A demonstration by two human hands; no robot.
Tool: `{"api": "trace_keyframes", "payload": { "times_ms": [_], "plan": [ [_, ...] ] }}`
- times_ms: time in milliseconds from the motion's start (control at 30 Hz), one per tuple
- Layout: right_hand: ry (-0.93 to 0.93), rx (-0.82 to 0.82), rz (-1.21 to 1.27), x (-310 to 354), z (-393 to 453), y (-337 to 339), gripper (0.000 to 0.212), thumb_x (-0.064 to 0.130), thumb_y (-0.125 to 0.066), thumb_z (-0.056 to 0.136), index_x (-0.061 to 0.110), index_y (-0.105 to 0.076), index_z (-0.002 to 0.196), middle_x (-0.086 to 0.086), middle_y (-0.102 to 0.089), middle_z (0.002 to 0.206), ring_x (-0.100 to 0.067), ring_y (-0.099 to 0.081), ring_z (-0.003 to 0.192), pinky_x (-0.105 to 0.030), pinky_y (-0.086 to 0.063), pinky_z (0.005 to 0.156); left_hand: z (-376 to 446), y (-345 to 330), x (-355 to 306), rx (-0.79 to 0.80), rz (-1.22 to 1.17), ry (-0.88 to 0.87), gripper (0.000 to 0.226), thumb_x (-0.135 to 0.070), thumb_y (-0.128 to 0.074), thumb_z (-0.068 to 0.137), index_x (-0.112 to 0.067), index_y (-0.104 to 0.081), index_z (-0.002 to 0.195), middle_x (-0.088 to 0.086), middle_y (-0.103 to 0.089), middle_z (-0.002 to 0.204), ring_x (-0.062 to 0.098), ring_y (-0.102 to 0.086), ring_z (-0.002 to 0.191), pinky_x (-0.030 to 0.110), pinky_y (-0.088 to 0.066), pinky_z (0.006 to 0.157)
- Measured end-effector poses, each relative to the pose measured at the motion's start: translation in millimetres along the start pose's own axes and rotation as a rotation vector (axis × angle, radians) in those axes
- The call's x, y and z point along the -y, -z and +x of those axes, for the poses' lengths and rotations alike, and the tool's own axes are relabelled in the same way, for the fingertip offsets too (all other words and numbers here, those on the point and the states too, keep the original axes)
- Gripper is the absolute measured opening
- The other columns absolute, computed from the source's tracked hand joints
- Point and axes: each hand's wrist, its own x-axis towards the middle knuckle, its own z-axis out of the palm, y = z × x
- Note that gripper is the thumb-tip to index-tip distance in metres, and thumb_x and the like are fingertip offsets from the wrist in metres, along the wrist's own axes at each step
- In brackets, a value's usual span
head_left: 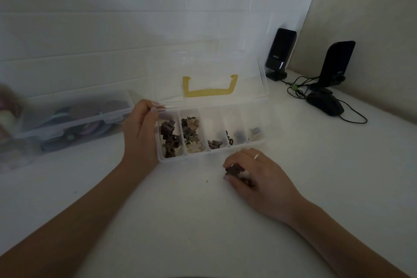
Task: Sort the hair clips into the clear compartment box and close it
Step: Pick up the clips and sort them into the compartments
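Observation:
The clear compartment box point(216, 151) stands open on the white table, its lid point(209, 67) with a yellow handle point(209, 92) tilted back against the wall. Its row of compartments holds small brown, olive and cream hair clips point(169, 137); the left ones are fuller. My left hand point(142, 131) grips the box's left end, thumb on the rim. Just in front of the box, my right hand point(255, 176) rests on the table, fingers closed around several dark brown hair clips point(235, 170). A ring is on one finger.
A second clear case point(74, 119), shut and filled with dark hair accessories, lies at the left by the wall. Two black speakers point(281, 52), a black mouse point(325, 104) and cables sit at the back right. A tiny dark speck point(207, 181) lies on the table.

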Motion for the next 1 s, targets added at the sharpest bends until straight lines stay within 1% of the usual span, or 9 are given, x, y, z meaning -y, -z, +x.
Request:
{"api": "trace_keyframes", "payload": {
  "times_ms": [133, 300, 433, 533, 633, 733, 800, 900, 1000],
  "plan": [
    [0.112, -0.128, 0.01, 2, 6, -3, 0.012, 0.021, -0.058, 0.085, 0.018, -0.062, 0.096, 0.008, -0.06, 0.087, -0.011, -0.055, 0.082, -0.023, -0.046, 0.073, 0, 0, 1, 0.007, -0.034, 0.036, 0.016, -0.015, -0.04, 0.087, -0.016, -0.053, 0.077, -0.022, -0.058, 0.074, 0.0, -0.053, 0.075, 0.024, -0.042, 0.071],
    [0.082, -0.29, 0.092, 19, 31, 2, 0.021, 0.02, -0.062, 0.085, 0.021, -0.051, 0.102, 0.011, -0.058, 0.088, 0.002, -0.047, 0.08, -0.011, -0.041, 0.07, 1, -1, 2, 0.011, -0.039, 0.033, 0.018, -0.015, -0.041, 0.086, -0.02, -0.053, 0.074, -0.02, -0.058, 0.073, 0.001, -0.054, 0.075, 0.018, -0.043, 0.071],
    [0.101, -0.418, 0.113, 31, 69, 6, 0.012, 0.023, -0.063, 0.084, 0.015, -0.056, 0.091, 0.006, -0.066, 0.087, -0.003, -0.052, 0.085, -0.02, -0.045, 0.069, -1, -3, -2, 0.003, -0.069, 0.035, 0.017, -0.014, -0.04, 0.086, -0.019, -0.051, 0.073, -0.015, -0.057, 0.074, -0.004, -0.053, 0.072, 0.011, -0.043, 0.065],
    [0.13, -0.388, 0.064, 31, 88, -1, 0.01, 0.021, -0.066, 0.084, 0.013, -0.062, 0.087, 0.005, -0.069, 0.084, -0.012, -0.056, 0.089, -0.029, -0.047, 0.07, -1, -3, -3, 0.002, -0.052, 0.004, 0.016, -0.014, -0.041, 0.085, -0.019, -0.051, 0.074, -0.015, -0.057, 0.071, -0.006, -0.052, 0.07, 0.006, -0.04, 0.065],
    [0.19, -0.354, -0.037, 25, 96, -17, 0.008, 0.02, -0.067, 0.081, 0.012, -0.066, 0.082, 0.002, -0.068, 0.084, -0.02, -0.057, 0.085, -0.038, -0.048, 0.072, 1, -1, 1, 0.01, -0.086, 0.035, 0.013, -0.023, -0.045, 0.083, -0.017, -0.053, 0.075, -0.016, -0.058, 0.072, 0.002, -0.053, 0.073, 0.015, -0.043, 0.067],
    [0.154, -0.422, -0.013, 22, 97, -24, 0.01, 0.024, -0.065, 0.081, 0.016, -0.071, 0.082, -0.001, -0.066, 0.098, -0.02, -0.054, 0.087, -0.039, -0.048, 0.073, 1, -1, 2, 0.007, -0.03, 0.003, 0.017, -0.021, -0.043, 0.085, -0.011, -0.054, 0.077, -0.011, -0.057, 0.074, 0.007, -0.053, 0.074, 0.02, -0.043, 0.069],
    [0.143, -0.414, -0.036, 20, 95, -24, 0.017, 0.026, -0.058, 0.084, 0.021, -0.073, 0.091, -0.002, -0.064, 0.105, -0.022, -0.054, 0.087, -0.041, -0.048, 0.071, 1, -2, 1, 0.008, -0.019, -0.013, 0.017, -0.024, -0.043, 0.084, -0.014, -0.054, 0.077, -0.013, -0.057, 0.073, 0.004, -0.053, 0.074, 0.016, -0.041, 0.069],
    [0.156, -0.343, -0.133, 17, 90, -22, 0.031, 0.019, -0.05, 0.086, 0.026, -0.07, 0.108, -0.004, -0.062, 0.112, -0.026, -0.055, 0.09, -0.041, -0.046, 0.072, 1, -3, 1, -0.004, 0.013, -0.017, 0.017, -0.015, -0.041, 0.087, -0.006, -0.054, 0.079, -0.007, -0.056, 0.075, 0.0, -0.051, 0.072, 0.011, -0.039, 0.068],
    [0.142, -0.318, -0.172, 16, 85, -18, 0.039, 0.016, -0.051, 0.087, 0.029, -0.062, 0.122, -0.003, -0.059, 0.114, -0.023, -0.053, 0.092, -0.036, -0.041, 0.074, 1, -3, 0, -0.003, -0.001, -0.003, 0.016, -0.015, -0.042, 0.086, -0.009, -0.054, 0.077, -0.01, -0.056, 0.073, 0.002, -0.052, 0.072, 0.012, -0.04, 0.067]
  ]
}}
